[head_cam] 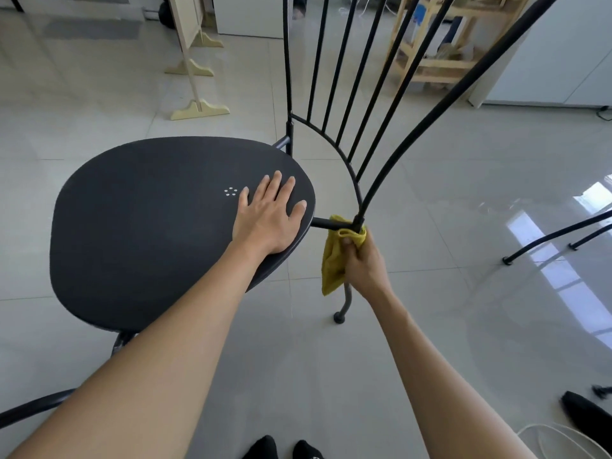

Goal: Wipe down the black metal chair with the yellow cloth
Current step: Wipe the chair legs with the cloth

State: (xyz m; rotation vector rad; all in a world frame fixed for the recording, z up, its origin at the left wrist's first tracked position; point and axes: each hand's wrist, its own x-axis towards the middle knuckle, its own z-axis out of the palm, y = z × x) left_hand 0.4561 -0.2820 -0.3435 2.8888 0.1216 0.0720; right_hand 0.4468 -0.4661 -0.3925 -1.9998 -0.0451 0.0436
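The black metal chair (pixel 149 226) stands on the tiled floor, its round seat in the middle left and its thin back bars rising to the upper right. My left hand (pixel 270 215) lies flat, fingers spread, on the seat's right edge. My right hand (pixel 362 260) grips the yellow cloth (pixel 332 263), which is wrapped around the joint where the near back post meets the rear leg. Part of the cloth hangs down beside that leg.
A cream folding screen (pixel 195 61) with wooden feet stands at the back left. A light wooden shelf cart (pixel 437 51) is behind the chair back. Legs of another black chair (pixel 556 236) show at the right. A white cord (pixel 563 442) lies at the bottom right.
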